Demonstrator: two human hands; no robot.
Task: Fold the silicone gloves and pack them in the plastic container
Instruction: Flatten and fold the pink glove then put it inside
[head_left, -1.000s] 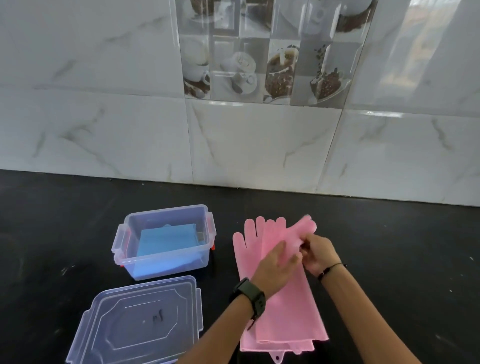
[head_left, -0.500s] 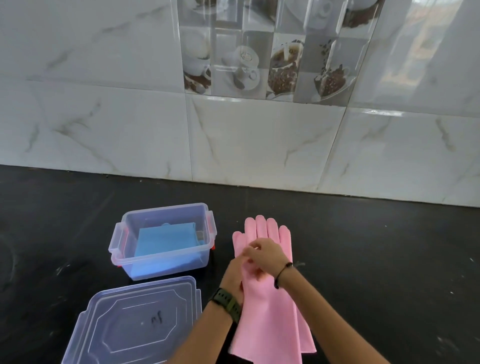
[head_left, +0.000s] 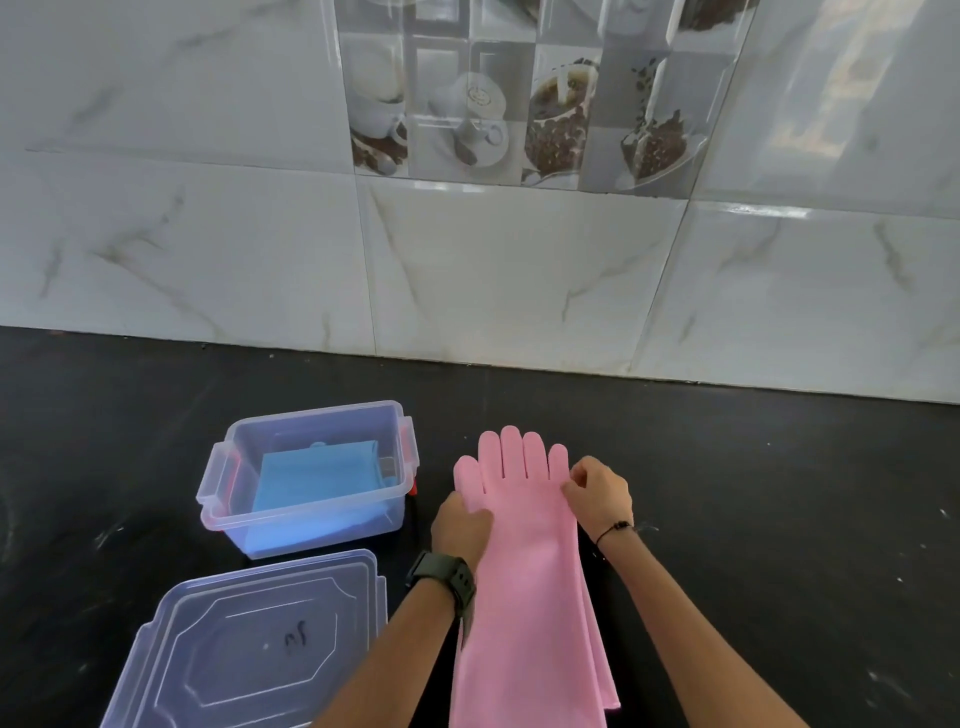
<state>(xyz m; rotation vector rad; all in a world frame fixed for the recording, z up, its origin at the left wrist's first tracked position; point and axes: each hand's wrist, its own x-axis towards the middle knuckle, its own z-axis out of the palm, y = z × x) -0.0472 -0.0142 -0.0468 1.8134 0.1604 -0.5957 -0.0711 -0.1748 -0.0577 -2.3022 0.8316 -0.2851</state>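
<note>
The pink gloves (head_left: 524, 561) lay stacked flat on the black counter (head_left: 779, 519), right of the open container (head_left: 311, 478). The left hand (head_left: 460, 525) pinched their left edge; the right hand (head_left: 600, 493) pinched the right edge, fingers curled.

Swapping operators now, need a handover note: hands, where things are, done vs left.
Left hand: pinching the left edge of the pink gloves near the thumb.
Right hand: pinching their right edge by the little finger.
Pink gloves: stacked flat on the black counter, fingers toward the wall, not yet folded.
Plastic container: open, left of the gloves, folded blue item already inside.
Lid: off, in front of the container.
Left: fold pink gloves, pack them.
</note>
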